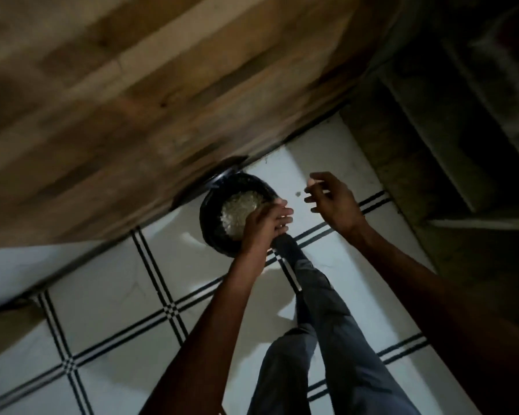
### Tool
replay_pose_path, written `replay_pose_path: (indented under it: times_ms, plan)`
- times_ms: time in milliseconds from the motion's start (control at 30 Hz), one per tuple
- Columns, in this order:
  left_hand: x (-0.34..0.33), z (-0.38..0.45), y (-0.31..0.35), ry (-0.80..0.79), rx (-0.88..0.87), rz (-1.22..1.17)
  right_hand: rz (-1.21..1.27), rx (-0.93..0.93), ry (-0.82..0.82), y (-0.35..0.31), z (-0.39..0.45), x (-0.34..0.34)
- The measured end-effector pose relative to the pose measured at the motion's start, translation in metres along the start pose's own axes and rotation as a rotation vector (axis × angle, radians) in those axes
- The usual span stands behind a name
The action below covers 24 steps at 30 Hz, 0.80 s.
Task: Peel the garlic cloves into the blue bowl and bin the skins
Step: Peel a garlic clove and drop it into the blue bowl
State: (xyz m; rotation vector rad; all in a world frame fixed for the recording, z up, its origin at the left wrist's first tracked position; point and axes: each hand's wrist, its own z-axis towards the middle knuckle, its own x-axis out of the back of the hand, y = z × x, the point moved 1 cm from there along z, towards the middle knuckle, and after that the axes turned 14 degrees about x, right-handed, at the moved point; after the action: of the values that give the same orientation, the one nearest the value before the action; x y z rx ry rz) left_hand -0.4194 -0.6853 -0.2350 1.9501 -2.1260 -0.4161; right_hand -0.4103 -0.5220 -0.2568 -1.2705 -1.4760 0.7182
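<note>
Bin: black, frame centre, pale skins inside.
Left hand: fingers straight, over the rim.
Right hand: just right, loosely spread, holding nothing visible.

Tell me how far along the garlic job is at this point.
Done: a heap of pale garlic skins already lies in the round black-lined bin on the tiled floor. In hand: the left hand is over the bin with straight fingers, apparently tipping skins in; the right hand hovers beside it. Left: no blue bowl or cloves are in view, so peeling progress cannot be judged.
</note>
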Motion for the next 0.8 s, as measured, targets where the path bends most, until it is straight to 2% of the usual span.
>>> replay_pose_path:
  times_ms: [200, 400, 633, 800]
  plan:
    - [-0.131, -0.118, 0.039, -0.138, -0.281, 0.271, 0.020, 0.098, 0.376, -0.073, -0.114, 0.176]
    - [-0.287, -0.217, 0.040, -0.333, -0.442, 0.515, 0.087, 0.125, 0.762, -0.092, -0.229, 0.330]
    - [-0.477, -0.301, -0.022, -0.549, -0.536, 0.730, 0.102, 0.081, 1.089, -0.062, -0.351, 0.474]
    - [-0.586, -0.325, -0.093, -0.615, -0.597, 0.890, 0.095, -0.004, 1.216, -0.017, -0.424, 0.546]
